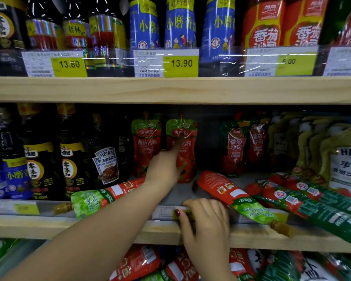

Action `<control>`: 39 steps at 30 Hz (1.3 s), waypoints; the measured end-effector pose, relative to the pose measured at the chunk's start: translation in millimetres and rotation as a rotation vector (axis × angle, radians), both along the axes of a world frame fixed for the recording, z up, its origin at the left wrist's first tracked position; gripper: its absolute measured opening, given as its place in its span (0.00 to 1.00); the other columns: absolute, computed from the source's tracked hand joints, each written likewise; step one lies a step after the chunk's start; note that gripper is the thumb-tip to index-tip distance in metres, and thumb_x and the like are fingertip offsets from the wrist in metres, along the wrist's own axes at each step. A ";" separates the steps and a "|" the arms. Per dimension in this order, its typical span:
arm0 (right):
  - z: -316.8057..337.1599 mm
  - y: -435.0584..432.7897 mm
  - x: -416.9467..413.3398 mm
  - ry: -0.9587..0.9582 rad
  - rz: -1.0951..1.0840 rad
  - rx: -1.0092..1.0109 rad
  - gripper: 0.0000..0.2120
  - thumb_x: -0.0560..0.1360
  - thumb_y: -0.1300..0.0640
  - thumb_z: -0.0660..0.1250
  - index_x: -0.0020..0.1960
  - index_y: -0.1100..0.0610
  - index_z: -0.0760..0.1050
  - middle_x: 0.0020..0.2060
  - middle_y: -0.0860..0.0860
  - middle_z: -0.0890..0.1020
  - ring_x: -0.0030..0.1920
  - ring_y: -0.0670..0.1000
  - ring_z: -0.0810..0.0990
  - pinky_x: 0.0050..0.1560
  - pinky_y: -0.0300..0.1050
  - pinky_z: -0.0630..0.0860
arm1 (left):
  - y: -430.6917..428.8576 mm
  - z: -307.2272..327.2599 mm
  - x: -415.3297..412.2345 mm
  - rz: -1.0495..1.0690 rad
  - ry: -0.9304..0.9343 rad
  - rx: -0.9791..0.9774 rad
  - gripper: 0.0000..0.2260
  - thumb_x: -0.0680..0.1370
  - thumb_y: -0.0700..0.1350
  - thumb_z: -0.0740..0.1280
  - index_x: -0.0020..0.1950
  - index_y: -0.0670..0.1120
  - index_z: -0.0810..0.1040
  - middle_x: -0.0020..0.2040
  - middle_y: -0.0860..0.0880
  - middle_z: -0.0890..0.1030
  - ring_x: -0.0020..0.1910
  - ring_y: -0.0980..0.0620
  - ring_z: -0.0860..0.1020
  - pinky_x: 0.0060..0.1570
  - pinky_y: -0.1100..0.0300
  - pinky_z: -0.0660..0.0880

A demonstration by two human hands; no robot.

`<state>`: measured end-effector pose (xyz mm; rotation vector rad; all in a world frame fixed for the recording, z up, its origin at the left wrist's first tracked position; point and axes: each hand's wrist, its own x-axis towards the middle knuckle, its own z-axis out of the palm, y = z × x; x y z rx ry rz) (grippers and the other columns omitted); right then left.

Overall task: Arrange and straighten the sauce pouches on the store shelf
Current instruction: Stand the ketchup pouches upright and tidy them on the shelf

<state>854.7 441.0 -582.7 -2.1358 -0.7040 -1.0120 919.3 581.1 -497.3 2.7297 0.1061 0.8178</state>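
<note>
Two red-and-green sauce pouches stand upright at the back of the middle shelf [170, 232], the left pouch [146, 142] beside the right pouch [187, 159]. My left hand [163, 168] reaches in, and one straight finger presses the front of the right pouch. A matching pouch [97, 198] lies flat under my left forearm. Another lying pouch [234, 196] points its cap past the shelf's front edge. My right hand [206, 222] curls over that front edge and its price strip, next to this pouch.
Green-and-red pouches [316, 201] lie in a heap at the right, overhanging the edge. Dark green pouches [234, 147] and pale Heinz pouches [344, 169] stand behind them. Dark sauce bottles [71, 165] fill the left. Bottles line the upper shelf [170, 90]; more pouches lie below.
</note>
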 end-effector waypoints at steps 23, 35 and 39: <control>89.3 -132.6 -19.4 0.475 0.199 -0.230 0.30 0.60 0.49 0.77 0.60 0.41 0.73 0.56 0.35 0.74 0.58 0.39 0.72 0.58 0.38 0.69 | -54.4 2.7 -30.1 -0.620 0.266 -0.148 0.26 0.67 0.39 0.72 0.63 0.53 0.75 0.62 0.53 0.76 0.61 0.57 0.73 0.63 0.58 0.70; 73.9 -127.6 -1.6 0.319 0.219 0.208 0.12 0.68 0.63 0.72 0.37 0.45 0.81 0.27 0.43 0.80 0.28 0.41 0.74 0.29 0.29 0.67 | -51.3 -0.9 -30.2 -0.602 0.205 -0.276 0.24 0.68 0.42 0.75 0.62 0.56 0.76 0.61 0.56 0.75 0.61 0.58 0.73 0.63 0.59 0.70; 86.8 -121.1 -2.4 0.203 0.301 0.265 0.10 0.68 0.62 0.73 0.38 0.46 0.81 0.30 0.42 0.81 0.29 0.41 0.77 0.29 0.29 0.70 | -53.9 3.9 -32.9 -0.668 0.191 -0.262 0.26 0.67 0.42 0.75 0.62 0.56 0.76 0.57 0.58 0.76 0.57 0.62 0.75 0.58 0.66 0.72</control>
